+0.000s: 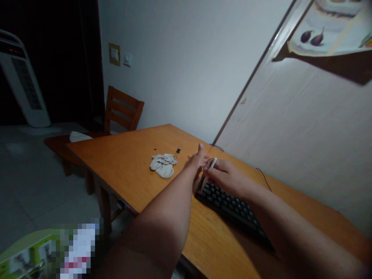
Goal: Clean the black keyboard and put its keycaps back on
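My right hand (pixel 225 174) is closed around a slim white-handled brush (pixel 214 162), held over the left end of a black keyboard (pixel 223 200). The lower part of the brush looks brownish and points down at the keys; its exact shape is blurred. Beside it, my left hand (pixel 199 159) is at the keyboard's far left corner, thumb stretched up and fingers apart, partly hidden behind the right hand. Nothing shows in its grasp. My right forearm covers part of the keyboard. A crumpled whitish cloth (pixel 164 166) lies on the table left of my hands.
A small black piece (pixel 178 150) lies beyond the cloth on the wooden table (pixel 124 155). A thin cable (pixel 264 178) runs near the wall. Wooden chair (pixel 123 110) and white tower fan (pixel 26 81) stand to the left. A pixelated patch (pixel 78 248) covers the lower left.
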A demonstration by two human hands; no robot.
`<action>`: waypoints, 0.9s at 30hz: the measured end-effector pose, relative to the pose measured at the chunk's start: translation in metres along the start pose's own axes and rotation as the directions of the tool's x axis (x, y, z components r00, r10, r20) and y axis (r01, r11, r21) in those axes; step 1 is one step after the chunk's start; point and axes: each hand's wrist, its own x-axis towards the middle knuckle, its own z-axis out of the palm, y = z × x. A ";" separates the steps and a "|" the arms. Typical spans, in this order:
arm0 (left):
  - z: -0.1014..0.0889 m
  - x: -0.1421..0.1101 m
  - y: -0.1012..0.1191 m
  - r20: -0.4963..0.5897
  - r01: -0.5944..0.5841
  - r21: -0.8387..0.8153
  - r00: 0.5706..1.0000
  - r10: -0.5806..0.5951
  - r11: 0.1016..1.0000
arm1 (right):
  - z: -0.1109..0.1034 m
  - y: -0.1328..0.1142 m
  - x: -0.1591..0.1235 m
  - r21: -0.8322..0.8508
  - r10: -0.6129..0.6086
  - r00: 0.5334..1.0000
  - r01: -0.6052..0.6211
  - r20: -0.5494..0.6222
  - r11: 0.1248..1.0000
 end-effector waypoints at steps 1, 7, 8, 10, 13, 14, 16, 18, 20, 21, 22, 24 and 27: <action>0.000 0.000 0.000 -0.015 -0.004 0.018 1.000 0.004 1.000 | 0.001 0.000 -0.001 0.042 0.018 1.000 -0.018 0.011 0.999; 0.003 0.000 -0.001 -0.026 0.003 0.021 1.000 -0.003 1.000 | 0.002 0.008 0.003 0.193 0.025 1.000 -0.024 -0.002 0.981; 0.003 0.000 -0.002 -0.016 0.001 0.006 1.000 -0.001 1.000 | 0.001 0.011 0.005 0.195 0.032 0.999 -0.027 -0.024 0.980; 0.005 -0.003 -0.003 0.002 -0.003 -0.021 1.000 0.003 1.000 | -0.002 0.019 0.010 0.146 0.077 0.991 -0.062 -0.105 0.987; 0.006 -0.009 -0.003 -0.002 -0.002 -0.040 1.000 0.002 0.999 | -0.008 0.036 0.017 -0.032 0.138 0.942 -0.155 -0.305 0.987; 0.006 -0.011 -0.003 -0.007 0.000 -0.043 1.000 0.000 0.999 | -0.010 0.042 0.019 -0.085 0.133 0.923 -0.175 -0.362 0.981; 0.006 -0.013 -0.002 -0.014 0.000 -0.047 1.000 -0.001 0.999 | -0.013 0.051 0.020 -0.163 0.097 0.897 -0.183 -0.430 0.969; 0.006 -0.014 -0.002 -0.020 -0.003 -0.045 1.000 0.002 0.999 | -0.015 0.055 0.020 -0.216 0.062 0.891 -0.176 -0.449 0.960; 0.005 -0.014 -0.002 -0.023 -0.005 -0.048 1.000 0.004 0.999 | -0.014 0.053 0.017 -0.240 0.049 0.900 -0.168 -0.434 0.956; 0.005 -0.014 -0.002 -0.019 -0.008 -0.052 1.000 0.007 0.999 | -0.013 0.051 0.016 -0.240 0.044 0.910 -0.155 -0.413 0.958; 0.005 -0.014 -0.002 -0.016 -0.011 -0.053 1.000 0.011 0.999 | -0.012 0.048 0.014 -0.228 0.039 0.923 -0.135 -0.383 0.964; 0.005 -0.013 -0.002 -0.013 -0.020 -0.050 1.000 0.019 0.999 | -0.010 0.040 0.010 -0.158 0.025 0.955 -0.075 -0.296 0.985; 0.005 -0.008 -0.003 -0.022 -0.018 -0.037 1.000 0.018 0.999 | -0.005 0.028 0.005 0.024 0.042 0.986 -0.039 -0.163 0.999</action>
